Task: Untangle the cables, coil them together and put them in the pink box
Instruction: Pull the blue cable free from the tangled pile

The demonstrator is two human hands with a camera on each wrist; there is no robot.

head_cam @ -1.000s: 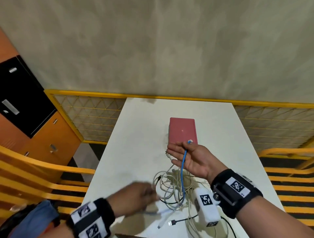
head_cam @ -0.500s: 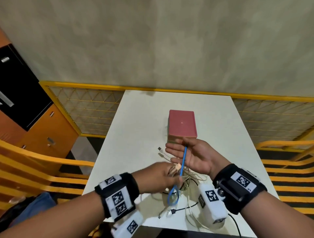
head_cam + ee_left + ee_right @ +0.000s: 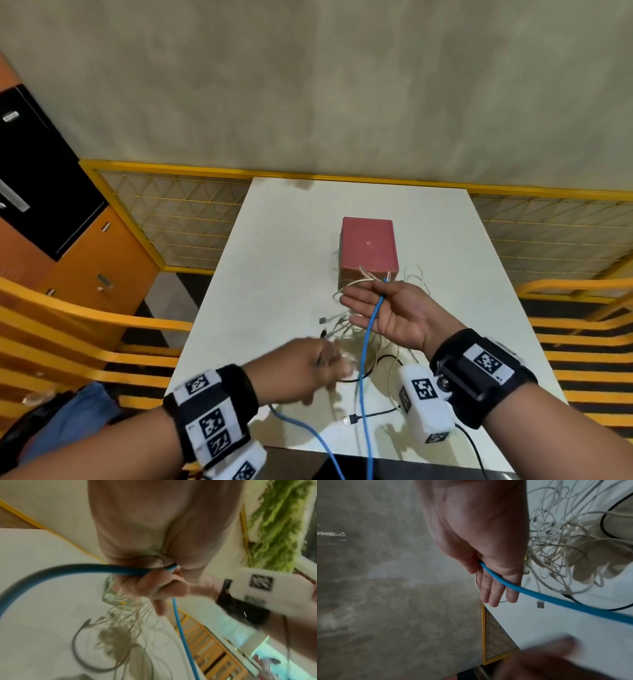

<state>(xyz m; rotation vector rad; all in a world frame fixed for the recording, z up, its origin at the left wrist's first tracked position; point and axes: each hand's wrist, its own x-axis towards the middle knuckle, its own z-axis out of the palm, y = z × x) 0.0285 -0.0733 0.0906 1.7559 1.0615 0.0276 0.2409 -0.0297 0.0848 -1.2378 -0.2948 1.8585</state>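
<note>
The pink box (image 3: 369, 245) stands closed on the white table (image 3: 274, 274), toward the table's far half, and serves as the landmark here. Just in front of the box, on the person's side, the right hand (image 3: 394, 315) is raised palm up with its fingers stretched out toward the left. Its thumb pins the end of a blue cable (image 3: 371, 329) against the base of the fingers, so this hand grasps the blue cable; the right wrist view shows the cable (image 3: 539, 596) coming out from under the thumb and running across the straight fingers (image 3: 494, 592). A thin white cable loop also passes behind these fingers, close to the box's near face.

Further from the box, below the right hand, a tangle of white cables (image 3: 346, 329) lies on the table, with a black cable (image 3: 373, 373) curved through it and a USB plug (image 3: 351, 418) resting near the table's near edge.

The left hand (image 3: 308, 370) is nearer the person than the tangle, blurred in the head view. The left wrist view shows its fingers (image 3: 154, 585) curled round the blue cable (image 3: 60, 570), which bends in an arc out of the fist, so this hand is closed on that cable. From there the blue cable drops past the table's near edge, farthest from the box.
</note>
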